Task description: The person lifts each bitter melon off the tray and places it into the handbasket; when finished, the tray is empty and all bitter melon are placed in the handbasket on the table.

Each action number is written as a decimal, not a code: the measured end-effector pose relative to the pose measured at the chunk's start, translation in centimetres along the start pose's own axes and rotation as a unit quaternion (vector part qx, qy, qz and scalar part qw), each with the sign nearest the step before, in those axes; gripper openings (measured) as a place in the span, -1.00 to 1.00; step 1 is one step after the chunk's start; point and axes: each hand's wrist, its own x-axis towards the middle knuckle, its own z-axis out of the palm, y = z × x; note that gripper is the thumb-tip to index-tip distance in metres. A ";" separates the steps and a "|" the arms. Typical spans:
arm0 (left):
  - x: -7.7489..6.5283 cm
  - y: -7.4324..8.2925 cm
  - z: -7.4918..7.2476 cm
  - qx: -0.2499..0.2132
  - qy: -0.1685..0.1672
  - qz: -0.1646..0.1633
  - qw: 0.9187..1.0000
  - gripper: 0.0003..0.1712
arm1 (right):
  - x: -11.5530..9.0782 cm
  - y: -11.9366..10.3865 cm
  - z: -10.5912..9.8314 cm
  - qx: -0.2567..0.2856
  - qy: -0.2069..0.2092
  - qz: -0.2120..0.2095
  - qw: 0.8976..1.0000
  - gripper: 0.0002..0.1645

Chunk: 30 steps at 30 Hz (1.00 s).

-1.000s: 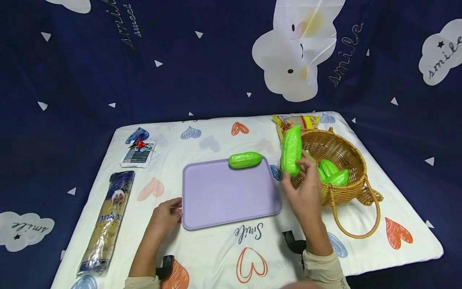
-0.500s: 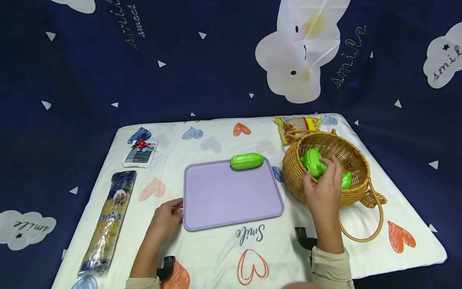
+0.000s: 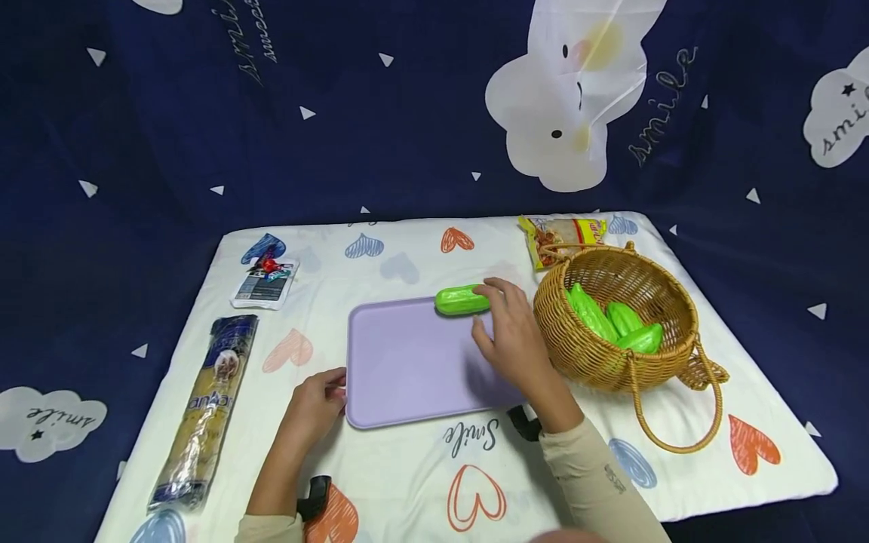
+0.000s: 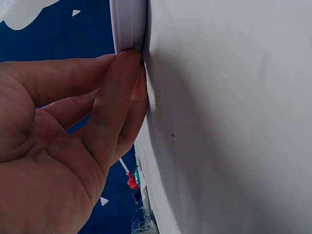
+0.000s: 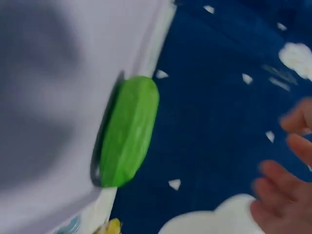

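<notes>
A lavender tray (image 3: 407,366) lies on the table, and my left hand (image 3: 314,407) pinches its left edge. In the left wrist view, the thumb and fingertips meet on the tray rim (image 4: 129,24). One green, cucumber-like vegetable (image 3: 459,300) rests at the tray's far right corner. Over the right part of the tray hovers my right hand (image 3: 512,339), its fingers spread and loosely bent by that vegetable. The right wrist view shows the hand apart from the vegetable (image 5: 129,131), holding nothing. More green vegetables (image 3: 592,313) lie inside the wicker basket (image 3: 577,351).
Behind the basket is a yellow food packet (image 3: 560,235). On the left lie a long pasta bag (image 3: 204,415) and a small white pack (image 3: 265,290) with a red item (image 3: 269,265) on it. The basket's handle (image 3: 713,422) hangs toward the front.
My right hand put the vegetable it held into the basket and let it go. Then it moved left, emptied, over the tray. My left hand stayed at the tray's edge.
</notes>
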 end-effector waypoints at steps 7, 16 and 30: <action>-0.1 0.0 -0.2 0.009 0.003 0.004 1.000 -0.50 | 3.8 1.0 4.6 -0.104 -0.252 0.041 0.961 -0.13; -0.3 0.1 0.4 0.006 0.006 -0.003 1.000 -0.52 | 4.0 2.8 6.4 -0.168 -0.346 0.091 0.919 -0.20; -0.1 0.4 0.2 0.008 0.008 -0.001 1.000 -0.53 | 3.5 1.2 3.4 -0.159 -0.227 0.082 0.957 -0.27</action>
